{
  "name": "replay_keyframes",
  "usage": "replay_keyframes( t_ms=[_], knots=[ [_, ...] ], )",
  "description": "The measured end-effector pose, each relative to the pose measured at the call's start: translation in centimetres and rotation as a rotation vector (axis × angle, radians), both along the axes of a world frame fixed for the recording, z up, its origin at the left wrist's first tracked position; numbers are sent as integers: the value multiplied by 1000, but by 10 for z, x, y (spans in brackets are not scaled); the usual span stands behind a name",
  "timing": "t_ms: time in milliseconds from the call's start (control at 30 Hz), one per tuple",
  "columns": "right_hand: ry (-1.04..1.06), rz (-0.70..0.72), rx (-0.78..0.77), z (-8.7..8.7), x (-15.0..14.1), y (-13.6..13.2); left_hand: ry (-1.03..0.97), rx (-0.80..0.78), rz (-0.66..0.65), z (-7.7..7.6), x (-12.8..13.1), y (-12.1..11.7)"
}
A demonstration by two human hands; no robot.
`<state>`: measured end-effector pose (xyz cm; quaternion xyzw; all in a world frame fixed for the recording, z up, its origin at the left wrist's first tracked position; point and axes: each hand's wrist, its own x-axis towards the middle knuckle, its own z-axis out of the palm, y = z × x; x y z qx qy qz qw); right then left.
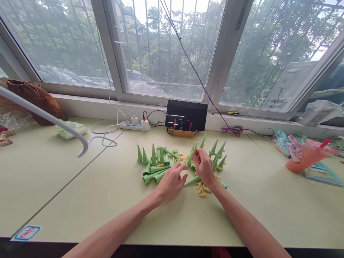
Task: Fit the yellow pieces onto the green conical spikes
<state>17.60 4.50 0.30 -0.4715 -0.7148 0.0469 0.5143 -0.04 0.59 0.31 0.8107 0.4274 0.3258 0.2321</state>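
Note:
Several green plastic cone spikes [157, 163] stand and lie in a cluster at the middle of the pale green table [88, 200]. Small yellow pieces [202, 189] are scattered among them. My left hand [172, 182] hovers low over the lying cones, fingers loosely curled and apart, holding nothing I can see. My right hand [203, 166] reaches into the cluster with thumb and fingers pinched together near a cone [191, 156]; what they hold is too small to name.
A black device with a phone [185, 120] and a white power strip [134, 125] sit at the window sill. A pink drink cup [305, 157] and colourful packets lie at right. A brown bag [34, 102] and a white curved rod [48, 118] are at left.

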Motion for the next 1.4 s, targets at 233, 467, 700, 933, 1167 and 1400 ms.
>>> replay_keyframes(
  t_ms=[233, 467, 700, 933, 1167, 1400],
  knots=[
    [17, 12, -3, -6, -3, 0, 15, -10, 9, 0, 1, -2],
    [26, 13, 6, -8, -2, 1, 6, 1, -1, -1, 1, -1],
    [55, 0, -11, -5, -1, -4, -17, 17, -4, -1, 1, -1],
    [65, -131, 56, 1, 6, -12, -5, 12, -5, 0, 1, -1],
    [-181, -244, -41, -8, 5, -17, -1, 10, 6, -1, 1, 0],
    [-332, -337, -61, -16, 4, -18, -1, 20, 10, 0, 0, 0]
  ],
)
